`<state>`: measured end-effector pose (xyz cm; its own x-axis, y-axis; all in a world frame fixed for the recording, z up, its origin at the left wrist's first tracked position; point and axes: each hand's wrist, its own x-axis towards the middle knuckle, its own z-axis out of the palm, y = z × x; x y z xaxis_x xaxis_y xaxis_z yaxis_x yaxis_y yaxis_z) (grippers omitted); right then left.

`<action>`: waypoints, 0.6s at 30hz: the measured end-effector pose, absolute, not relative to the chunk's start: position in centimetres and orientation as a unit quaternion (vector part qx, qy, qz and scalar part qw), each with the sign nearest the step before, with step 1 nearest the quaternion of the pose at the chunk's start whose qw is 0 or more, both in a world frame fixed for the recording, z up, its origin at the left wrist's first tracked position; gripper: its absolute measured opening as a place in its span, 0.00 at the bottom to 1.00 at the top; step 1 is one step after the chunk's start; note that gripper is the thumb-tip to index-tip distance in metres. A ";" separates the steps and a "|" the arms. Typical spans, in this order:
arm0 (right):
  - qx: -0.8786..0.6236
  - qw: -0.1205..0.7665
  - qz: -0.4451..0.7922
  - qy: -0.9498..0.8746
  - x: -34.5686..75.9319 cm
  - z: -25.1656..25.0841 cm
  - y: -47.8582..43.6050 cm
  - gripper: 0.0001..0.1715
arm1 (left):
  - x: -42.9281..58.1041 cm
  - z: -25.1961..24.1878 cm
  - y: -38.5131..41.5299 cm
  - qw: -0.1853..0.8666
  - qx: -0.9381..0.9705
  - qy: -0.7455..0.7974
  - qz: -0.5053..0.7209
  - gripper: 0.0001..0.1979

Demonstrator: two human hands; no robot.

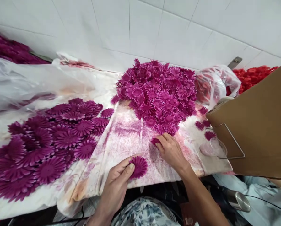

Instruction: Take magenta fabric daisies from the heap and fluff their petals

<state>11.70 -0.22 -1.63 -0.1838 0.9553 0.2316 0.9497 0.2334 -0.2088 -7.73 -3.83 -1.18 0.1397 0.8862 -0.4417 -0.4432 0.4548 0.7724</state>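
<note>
Two bare hands, with clock directions taken from the middle of the view. Left hand (118, 177), between six and seven o'clock: thumb and fingers pinching one flat, round, long-petalled magenta flower head (140, 167), its face showing, at the near edge of the cloth-covered, pink-stained bench (121, 135). Right hand (170, 149), between four and five: fingertips drawn together on one small magenta floret (155, 141), partly hidden by the fingers.

Stock. One tall heap of small, ruffled magenta florets (158, 94), twelve to one o'clock. One low, overlapping spread of wide, flat magenta flower heads (67, 138), eight to nine. Several loose dark magenta florets (210, 135), between three and four, near a brown cardboard box (255, 125). One clear round dish (221, 147), near four, contents pale, not identifiable.

Progress, by judgement: mid-run. The two held pieces are apart, not yet brought together. Both main stocks are ample, so much handling seems left. Whether the flat spread is finished or waiting cannot be told; no exact count possible.
</note>
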 end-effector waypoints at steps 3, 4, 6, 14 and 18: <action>-0.612 0.164 0.004 -0.774 11.6 -1.8 0.0 0.10 | -7.7 -0.9 -3.9 0.714 0.237 0.466 0.466 0.15; -0.609 0.166 0.002 -0.776 11.5 -2.0 -0.1 0.10 | -7.6 -0.7 -3.9 0.713 0.232 0.467 0.469 0.15; -0.602 0.179 0.006 -0.778 11.5 -2.2 -0.1 0.11 | -7.6 -0.5 -4.0 0.713 0.223 0.467 0.473 0.15; -0.547 0.366 -0.031 -0.752 13.5 3.8 3.5 0.09 | -7.9 -1.3 -3.8 0.721 0.225 0.463 0.464 0.13; -0.597 0.344 -0.118 -0.715 15.1 8.1 8.2 0.13 | -7.3 -0.8 -3.6 0.735 0.210 0.444 0.468 0.13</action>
<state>15.08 8.24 8.08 -0.0502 0.7722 0.6334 0.9349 0.2595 -0.2423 -7.28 -3.64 -0.83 0.1676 0.8744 -0.4553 -0.5021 0.4731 0.7239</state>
